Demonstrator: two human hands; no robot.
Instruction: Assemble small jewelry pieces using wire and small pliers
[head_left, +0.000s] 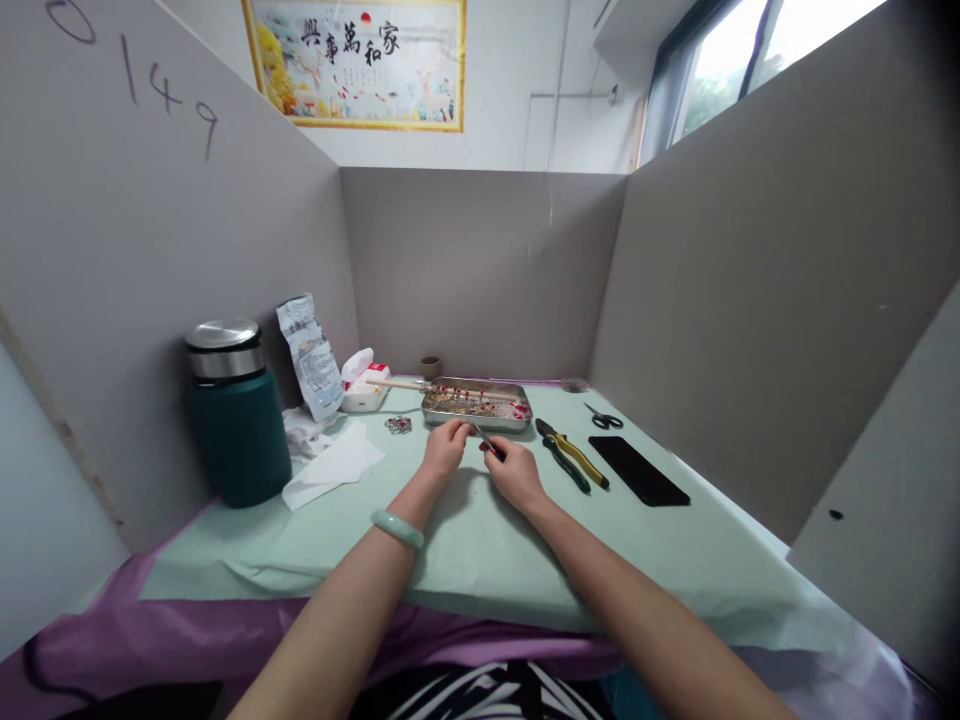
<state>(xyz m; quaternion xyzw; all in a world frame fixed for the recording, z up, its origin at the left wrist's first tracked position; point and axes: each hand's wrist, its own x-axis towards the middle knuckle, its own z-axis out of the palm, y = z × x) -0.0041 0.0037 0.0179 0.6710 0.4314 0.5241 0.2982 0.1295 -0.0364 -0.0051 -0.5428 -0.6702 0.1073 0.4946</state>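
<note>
Your left hand (444,447) and right hand (514,472) are meeting over the pale green paper-covered table (487,550), just in front of the shallow rectangular metal tray (477,404) of small beads and bits. Between them you are holding a thin, dark metal tool (484,440): your right grip is clenching its lower end, and your left fingertips are pinching at its upper tip. Whether anything small is caught there is too fine to tell. You are wearing a pale green jade bangle (397,528) on the left wrist.

Just right of your hands, yellow-and-green handled pliers (571,455) are lying on the table, with a flat black phone (648,470) beyond them and small black scissors (604,418) farther back. To the left, a dark green flask with a steel lid (234,412) is standing by the partition, with white tissue paper (330,466) beside it. A small cluster of metal rings (398,425) is lying near the tray's left corner.
</note>
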